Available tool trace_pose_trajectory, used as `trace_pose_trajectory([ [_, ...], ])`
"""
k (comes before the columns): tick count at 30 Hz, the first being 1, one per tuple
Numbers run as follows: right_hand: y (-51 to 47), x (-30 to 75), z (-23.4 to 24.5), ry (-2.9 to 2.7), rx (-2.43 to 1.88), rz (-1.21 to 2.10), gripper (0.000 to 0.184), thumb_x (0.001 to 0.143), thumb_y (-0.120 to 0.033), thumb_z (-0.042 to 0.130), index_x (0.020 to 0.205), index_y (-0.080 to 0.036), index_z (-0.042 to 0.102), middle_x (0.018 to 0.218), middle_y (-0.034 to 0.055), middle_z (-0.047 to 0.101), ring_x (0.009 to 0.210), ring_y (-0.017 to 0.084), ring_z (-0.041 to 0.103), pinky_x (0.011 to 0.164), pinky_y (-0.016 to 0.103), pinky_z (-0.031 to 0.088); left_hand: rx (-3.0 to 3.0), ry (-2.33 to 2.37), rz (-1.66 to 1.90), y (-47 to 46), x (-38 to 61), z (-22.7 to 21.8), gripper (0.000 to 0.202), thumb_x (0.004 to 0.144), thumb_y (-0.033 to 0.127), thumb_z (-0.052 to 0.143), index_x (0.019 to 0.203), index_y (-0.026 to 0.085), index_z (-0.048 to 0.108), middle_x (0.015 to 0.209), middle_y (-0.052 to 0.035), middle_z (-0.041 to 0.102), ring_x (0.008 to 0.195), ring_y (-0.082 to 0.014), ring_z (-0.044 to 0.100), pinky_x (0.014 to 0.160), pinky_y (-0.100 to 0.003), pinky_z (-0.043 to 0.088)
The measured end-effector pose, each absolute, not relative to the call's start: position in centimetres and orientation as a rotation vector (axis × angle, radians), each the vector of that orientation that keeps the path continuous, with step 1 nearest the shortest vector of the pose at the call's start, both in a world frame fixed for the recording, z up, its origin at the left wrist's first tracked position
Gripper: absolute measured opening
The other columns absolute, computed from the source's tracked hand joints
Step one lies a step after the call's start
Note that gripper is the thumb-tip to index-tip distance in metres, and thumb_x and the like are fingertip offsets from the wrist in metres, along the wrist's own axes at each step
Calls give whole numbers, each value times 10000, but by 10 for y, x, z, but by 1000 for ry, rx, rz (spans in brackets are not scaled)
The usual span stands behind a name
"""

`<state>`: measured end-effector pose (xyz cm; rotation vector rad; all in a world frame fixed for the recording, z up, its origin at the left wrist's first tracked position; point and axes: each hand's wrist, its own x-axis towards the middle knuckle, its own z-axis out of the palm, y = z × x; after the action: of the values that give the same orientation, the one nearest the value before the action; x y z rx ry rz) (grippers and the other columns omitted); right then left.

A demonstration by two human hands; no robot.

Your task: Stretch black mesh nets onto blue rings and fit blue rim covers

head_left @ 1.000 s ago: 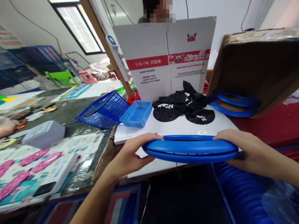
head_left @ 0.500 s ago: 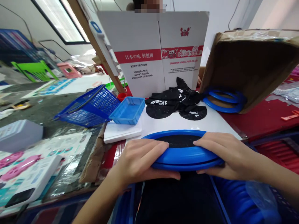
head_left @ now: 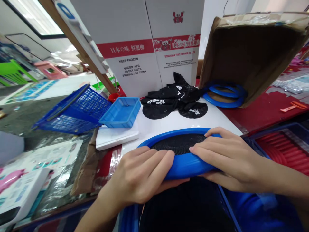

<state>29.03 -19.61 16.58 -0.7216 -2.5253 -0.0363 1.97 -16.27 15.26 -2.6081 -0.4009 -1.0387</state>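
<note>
Both my hands grip a round blue plastic hoop (head_left: 183, 162) with black mesh (head_left: 180, 145) stretched inside it, held at the near edge of a white board (head_left: 169, 124). My left hand (head_left: 142, 174) clamps the hoop's near left rim, fingers on top and thumb beneath. My right hand (head_left: 225, 154) presses on the near right rim, fingers across the top. Beyond the hoop lies a pile of black mesh fabric pieces (head_left: 173, 100) with white print.
A tilted brown carton (head_left: 251, 54) at the right shelters more blue hoops (head_left: 224, 95). A white printed carton (head_left: 149, 45) stands behind. A small blue tray (head_left: 120, 112) and a blue basket (head_left: 74, 111) sit at the left. Blue crates (head_left: 277, 141) are below right.
The view has tipped down and closer. My hands slid from the hoop's two sides to its near rim, closer together, and the black mesh now shows inside the hoop.
</note>
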Motion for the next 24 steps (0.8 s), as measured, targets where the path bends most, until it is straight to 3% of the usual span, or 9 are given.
trace_pose_trajectory([
  [7,-192,298,154,-2503,-767,-85,321,1080,-341,594,1341,-154,613,1129,113,799,986,239,762,1064,476,513,-2672,-393,-1043,-151,14,146,325,989,445,743,1068,138,670,812,-39,788,649,-179,759,572,-274,597],
  [12,-175,327,139,-2454,-902,21,401,981,-275,687,1356,-158,609,1176,139,772,1064,288,738,976,465,589,-2777,-416,-1358,-118,-23,120,475,995,598,670,1225,183,695,911,-76,811,772,-213,790,715,-313,651],
  [18,-174,323,130,-2413,-836,-4,366,982,-238,684,1331,-149,618,1175,162,759,1089,294,730,956,441,603,-2838,-534,-1178,-125,-29,126,433,1056,493,606,1315,151,661,1157,-160,780,1049,-276,771,909,-394,639],
  [24,-183,295,143,-2463,-690,-57,369,1081,-359,591,1344,-101,603,1157,171,766,1051,287,729,908,443,587,-2742,-544,-838,-173,20,160,353,1057,376,636,1258,87,655,1017,-118,804,862,-248,779,743,-347,628],
])
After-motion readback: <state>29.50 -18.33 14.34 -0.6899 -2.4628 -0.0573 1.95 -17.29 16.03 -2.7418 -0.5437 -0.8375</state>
